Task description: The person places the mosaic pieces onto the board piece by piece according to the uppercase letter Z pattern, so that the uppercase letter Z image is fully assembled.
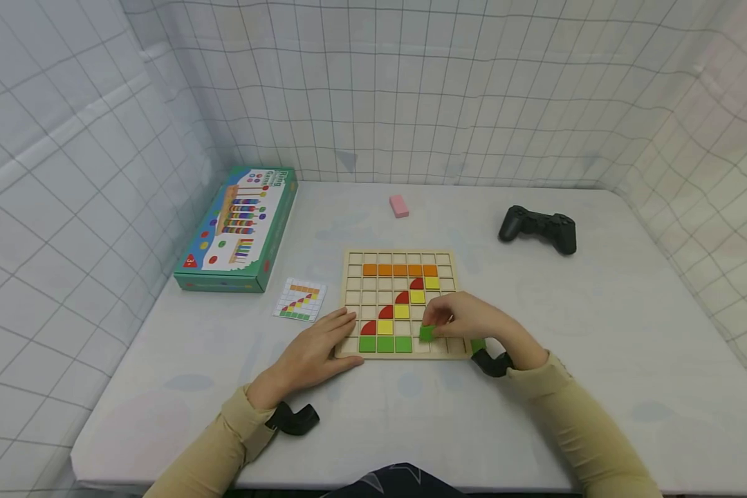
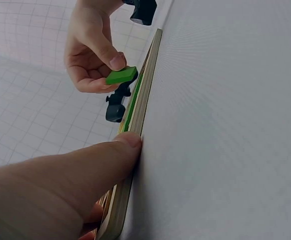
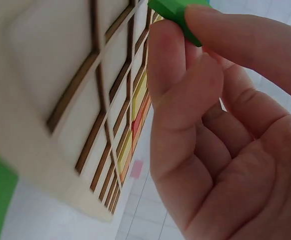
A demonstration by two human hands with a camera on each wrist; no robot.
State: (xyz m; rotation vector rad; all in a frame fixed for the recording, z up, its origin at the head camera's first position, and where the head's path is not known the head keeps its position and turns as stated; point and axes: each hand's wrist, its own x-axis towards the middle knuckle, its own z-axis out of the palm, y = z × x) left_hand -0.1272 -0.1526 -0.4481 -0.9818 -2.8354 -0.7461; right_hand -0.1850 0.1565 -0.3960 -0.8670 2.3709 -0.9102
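A wooden grid board lies on the table with colored tiles in some of its cells. My right hand pinches a green square tile between thumb and fingers, over the front row. In the left wrist view this green tile is tilted above the board. To its left, green square tiles sit in the front row. My left hand rests at the board's front left corner, fingers straight along the left side and thumb on the front edge. Red quarter-circles and yellow squares form a diagonal below an orange row.
A printed pattern card lies left of the board, near a green toy box. Behind the board is a pink block. A black game controller lies at the back right. Another green tile shows by the right wrist.
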